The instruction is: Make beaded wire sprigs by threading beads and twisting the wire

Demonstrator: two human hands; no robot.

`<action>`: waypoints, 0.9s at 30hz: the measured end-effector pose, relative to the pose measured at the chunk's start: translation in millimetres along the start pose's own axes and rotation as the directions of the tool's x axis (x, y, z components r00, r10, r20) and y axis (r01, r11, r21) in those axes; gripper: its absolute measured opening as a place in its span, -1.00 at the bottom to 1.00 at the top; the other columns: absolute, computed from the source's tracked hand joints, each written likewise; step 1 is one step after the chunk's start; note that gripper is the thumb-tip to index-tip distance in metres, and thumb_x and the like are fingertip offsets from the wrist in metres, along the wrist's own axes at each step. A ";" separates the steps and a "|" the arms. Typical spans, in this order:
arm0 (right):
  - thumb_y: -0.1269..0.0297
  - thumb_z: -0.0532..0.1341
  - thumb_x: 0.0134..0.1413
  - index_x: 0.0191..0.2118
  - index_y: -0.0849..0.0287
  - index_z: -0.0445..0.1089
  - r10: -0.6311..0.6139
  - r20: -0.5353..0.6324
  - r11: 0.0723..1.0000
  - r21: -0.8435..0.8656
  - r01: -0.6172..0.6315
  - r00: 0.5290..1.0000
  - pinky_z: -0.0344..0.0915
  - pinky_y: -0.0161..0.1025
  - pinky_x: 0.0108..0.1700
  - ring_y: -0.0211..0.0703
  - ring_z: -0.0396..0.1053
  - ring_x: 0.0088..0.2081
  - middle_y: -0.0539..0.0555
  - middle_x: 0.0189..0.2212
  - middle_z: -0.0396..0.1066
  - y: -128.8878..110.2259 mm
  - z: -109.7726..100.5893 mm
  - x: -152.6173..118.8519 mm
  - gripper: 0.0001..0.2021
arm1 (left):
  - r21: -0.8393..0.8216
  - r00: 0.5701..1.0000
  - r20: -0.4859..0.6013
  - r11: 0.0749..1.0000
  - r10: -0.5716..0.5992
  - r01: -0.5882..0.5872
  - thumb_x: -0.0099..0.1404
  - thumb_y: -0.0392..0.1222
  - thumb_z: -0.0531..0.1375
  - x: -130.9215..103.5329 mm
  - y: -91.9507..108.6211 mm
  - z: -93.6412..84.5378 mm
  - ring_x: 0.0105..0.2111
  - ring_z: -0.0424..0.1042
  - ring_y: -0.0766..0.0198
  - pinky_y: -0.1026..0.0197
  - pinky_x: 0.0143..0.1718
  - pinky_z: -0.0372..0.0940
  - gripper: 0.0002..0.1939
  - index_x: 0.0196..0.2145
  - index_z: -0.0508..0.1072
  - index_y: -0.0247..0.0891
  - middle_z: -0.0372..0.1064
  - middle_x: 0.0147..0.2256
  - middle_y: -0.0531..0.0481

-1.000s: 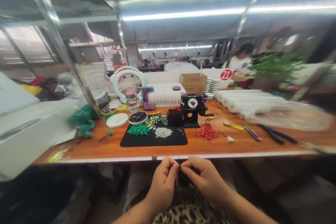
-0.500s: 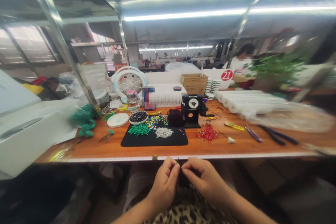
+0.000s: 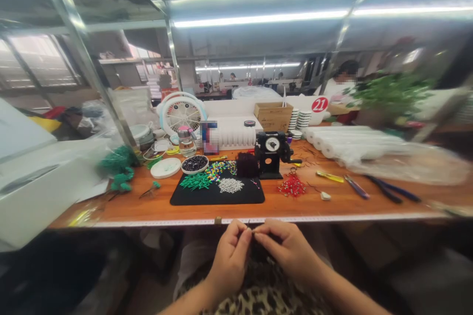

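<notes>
My left hand and my right hand are in front of the table edge, above my lap, fingertips nearly together. Each is pinched closed. A thin dark piece sticks up at the left fingertips; what the right fingertips hold is too small to name. Beyond them on the table is a black mat with green pieces, silver beads, multicoloured beads and a dark bundle. A white dish of black beads rests at the mat's back left corner.
A black crank device stands behind the mat. To the right are red pieces, a yellow cutter, pliers and white rolls. At left, a white box; behind, a fan and a person.
Both hands have shifted very slightly, and the right fingertips have come closer to the left ones. The things on the table look the same.
</notes>
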State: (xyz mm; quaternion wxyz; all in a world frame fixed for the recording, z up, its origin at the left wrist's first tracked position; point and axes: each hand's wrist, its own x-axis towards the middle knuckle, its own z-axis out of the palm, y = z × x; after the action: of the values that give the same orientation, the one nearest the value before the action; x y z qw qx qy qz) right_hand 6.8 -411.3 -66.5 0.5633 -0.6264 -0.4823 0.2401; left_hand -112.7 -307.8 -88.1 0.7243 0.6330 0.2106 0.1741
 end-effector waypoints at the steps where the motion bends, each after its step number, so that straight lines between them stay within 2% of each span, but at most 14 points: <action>1: 0.27 0.15 0.10 -0.34 0.19 0.50 -0.010 0.013 1.000 -0.008 0.010 1.000 0.22 -0.28 -0.28 -0.10 0.37 -0.37 0.04 -0.42 0.46 -1.1 -0.7 -0.2 -0.82 | -0.093 0.999 0.017 0.995 -0.045 0.047 0.21 0.22 0.10 0.3 -0.1 0.9 -0.67 -0.16 0.47 0.34 -0.66 -0.21 -0.54 -0.42 0.06 -0.23 -0.14 -0.65 0.22; 3: 0.28 0.17 0.08 -0.28 0.19 0.49 -0.016 0.027 1.000 -0.023 0.017 1.000 0.23 -0.27 -0.26 -0.09 0.38 -0.34 0.06 -0.38 0.46 -2.2 -1.5 -0.2 -0.83 | -0.211 0.995 0.036 0.972 -0.098 0.103 0.15 0.25 0.15 1.1 0.8 2.5 -0.70 -0.20 0.49 0.35 -0.69 -0.27 -0.49 -0.42 0.03 -0.22 -0.18 -0.67 0.25; 7: 0.28 0.15 0.10 -0.30 0.21 0.48 -0.016 0.014 0.999 -0.032 0.017 1.000 0.23 -0.27 -0.27 -0.09 0.38 -0.35 0.06 -0.39 0.46 -0.4 -0.6 0.4 -0.83 | -0.260 0.991 0.021 0.957 -0.130 0.131 0.08 0.26 0.21 2.2 4.2 4.3 -0.70 -0.20 0.51 0.38 -0.69 -0.28 -0.45 -0.43 0.03 -0.23 -0.18 -0.69 0.27; 14: 0.25 0.13 0.14 -0.37 0.21 0.47 -0.019 -0.005 0.999 -0.037 0.019 1.000 0.21 -0.29 -0.32 -0.12 0.35 -0.41 0.04 -0.46 0.43 1.3 0.9 0.9 -0.80 | -0.214 0.994 0.009 0.971 -0.110 0.109 0.09 0.26 0.20 1.6 2.8 4.3 -0.70 -0.17 0.53 0.39 -0.69 -0.25 -0.45 -0.43 0.04 -0.24 -0.14 -0.68 0.26; 22: 0.26 0.12 0.15 -0.38 0.22 0.47 -0.016 0.020 0.999 -0.029 0.016 1.000 0.21 -0.28 -0.30 -0.10 0.36 -0.39 0.06 -0.45 0.44 -0.4 0.4 0.7 -0.78 | -0.172 0.996 0.016 0.981 -0.088 0.089 0.15 0.25 0.15 1.3 -1.8 2.0 -0.70 -0.16 0.52 0.39 -0.69 -0.24 -0.49 -0.42 0.04 -0.24 -0.13 -0.68 0.26; 27: 0.26 0.13 0.13 -0.40 0.22 0.47 -0.017 0.007 0.999 -0.047 0.017 1.000 0.20 -0.30 -0.33 -0.12 0.34 -0.42 0.04 -0.48 0.43 -0.4 1.2 1.0 -0.78 | -0.069 0.999 -0.018 0.997 -0.036 0.035 0.23 0.20 0.11 1.1 -4.8 0.2 -0.68 -0.15 0.51 0.38 -0.66 -0.21 -0.55 -0.41 0.07 -0.25 -0.13 -0.66 0.24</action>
State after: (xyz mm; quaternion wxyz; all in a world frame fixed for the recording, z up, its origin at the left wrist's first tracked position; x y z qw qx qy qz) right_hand 6.1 -410.0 -66.2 0.5489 -0.6347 -0.4948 0.2259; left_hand -111.7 -308.1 -92.9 0.7466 0.6022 0.2224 0.1744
